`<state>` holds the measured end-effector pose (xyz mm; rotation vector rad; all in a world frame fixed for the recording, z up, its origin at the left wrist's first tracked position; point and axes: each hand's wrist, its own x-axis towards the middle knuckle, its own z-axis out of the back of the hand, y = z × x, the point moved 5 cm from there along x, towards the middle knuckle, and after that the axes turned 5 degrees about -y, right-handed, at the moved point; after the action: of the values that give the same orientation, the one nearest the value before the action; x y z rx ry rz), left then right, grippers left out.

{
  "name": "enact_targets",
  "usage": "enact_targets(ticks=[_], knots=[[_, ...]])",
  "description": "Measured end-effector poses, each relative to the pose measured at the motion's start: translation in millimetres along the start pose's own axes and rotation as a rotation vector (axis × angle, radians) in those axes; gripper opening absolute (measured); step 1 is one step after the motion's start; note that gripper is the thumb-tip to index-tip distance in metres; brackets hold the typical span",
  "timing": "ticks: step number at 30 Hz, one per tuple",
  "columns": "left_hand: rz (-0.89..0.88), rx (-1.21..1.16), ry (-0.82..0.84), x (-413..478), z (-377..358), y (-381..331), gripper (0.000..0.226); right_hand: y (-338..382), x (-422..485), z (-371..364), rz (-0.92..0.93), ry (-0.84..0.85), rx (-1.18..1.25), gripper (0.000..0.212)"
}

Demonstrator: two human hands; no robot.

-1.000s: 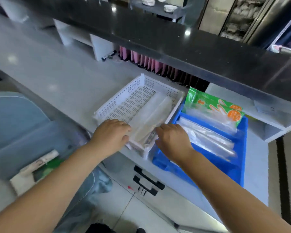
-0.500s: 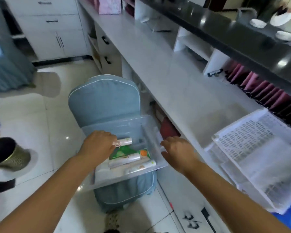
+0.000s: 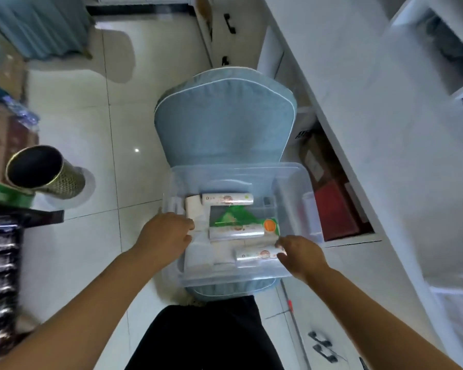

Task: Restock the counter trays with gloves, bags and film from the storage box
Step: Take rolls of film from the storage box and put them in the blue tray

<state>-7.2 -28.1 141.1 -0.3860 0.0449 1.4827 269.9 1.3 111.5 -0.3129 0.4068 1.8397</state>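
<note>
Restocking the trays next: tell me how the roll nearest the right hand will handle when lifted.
This roll lies on its side, so may roll if nudged. Its glossy wrap looks slippery. Being slim, it is probably light.

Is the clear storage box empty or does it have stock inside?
Stocked: three rolls and a green packet lie inside the storage box.

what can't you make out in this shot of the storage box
Head view only:
- Print on the rolls: too small and blurred.
- Left hand fingertips: hidden by its own back, so grip on the white packs unclear.
- Right hand on the nearest roll: touch or pinch unclear.
- Counter trays: out of frame.
</note>
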Motion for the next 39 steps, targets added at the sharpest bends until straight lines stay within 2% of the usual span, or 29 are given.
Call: enact_targets(ticks=[7, 12, 15, 23, 25, 27, 30, 34, 39], knots=[[0.073, -0.017, 0.097, 20, -69, 13, 0.024, -24, 73, -96, 0.024, 0.218, -0.028, 0.028], [0.097, -0.114, 0.163, 44, -110, 5, 0.031, -47, 107, -151, 0.17, 0.339, -0.244, 0.029], [0.113, -0.133, 0.2, 57, -128, -2, 0.032, -61, 121, -174, 0.229, 0.365, -0.3, 0.033], [0.212, -0.234, 0.219, 62, -161, -16, 0.029, -68, 146, -194, 0.237, 0.377, -0.28, 0.037], [0.213, -0.229, 0.229, 60, -164, -18, 0.029, -66, 148, -188, 0.263, 0.424, -0.211, 0.043], [0.207, -0.219, 0.238, 60, -163, -21, 0.03, -64, 147, -175, 0.21, 0.504, -0.032, 0.044], [0.214, -0.204, 0.251, 60, -159, -27, 0.036, -55, 139, -151, 0.113, 0.538, 0.212, 0.026], [0.198, -0.242, 0.176, 65, -153, -34, 0.055, -38, 127, -125, 0.11, 0.548, 0.389, 0.023], [0.038, -0.218, 0.088, 70, -150, -47, 0.064, -13, 122, -109, 0.143, 0.613, 0.614, 0.026]])
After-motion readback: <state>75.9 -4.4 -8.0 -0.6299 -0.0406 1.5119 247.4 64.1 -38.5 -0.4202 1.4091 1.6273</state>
